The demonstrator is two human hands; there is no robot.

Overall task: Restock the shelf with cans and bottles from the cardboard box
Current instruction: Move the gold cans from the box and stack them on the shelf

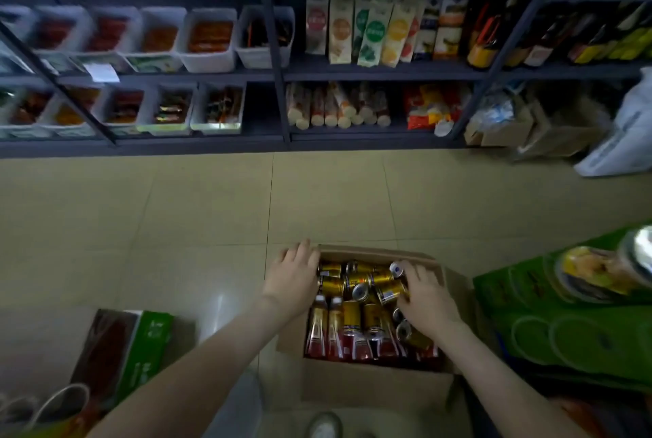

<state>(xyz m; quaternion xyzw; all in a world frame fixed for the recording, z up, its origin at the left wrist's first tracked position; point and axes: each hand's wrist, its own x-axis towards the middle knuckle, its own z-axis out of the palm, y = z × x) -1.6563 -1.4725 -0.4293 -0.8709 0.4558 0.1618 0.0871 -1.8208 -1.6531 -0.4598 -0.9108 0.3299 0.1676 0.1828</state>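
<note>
**Restock status: both hands at the box, nothing lifted yet**

I find the cardboard box (374, 388) open on the tiled floor (211, 208), directly below me and well apart from the shelf (352, 70) across the aisle. All stock is inside the box. The red bottles (317, 331) lie in a row along the near side, and the gold cans (367, 282) are heaped loosely at the far side, several of them tilted.

The left hand (293, 275) lies against the box's far left corner with its fingers fairly straight over the rim. It holds nothing that I can see. I judge that it is steadying the box so the box does not slide on the tiles.

The right hand (427, 300) is spread over the tilted cans at the right side, fingers bent across one of them. I cannot tell whether it has closed round that can.

In my judgement the step is choosing the first can. The loose heap may shift when one is drawn out. Green cartons (564, 331) stand just beside the box on the right.
</note>
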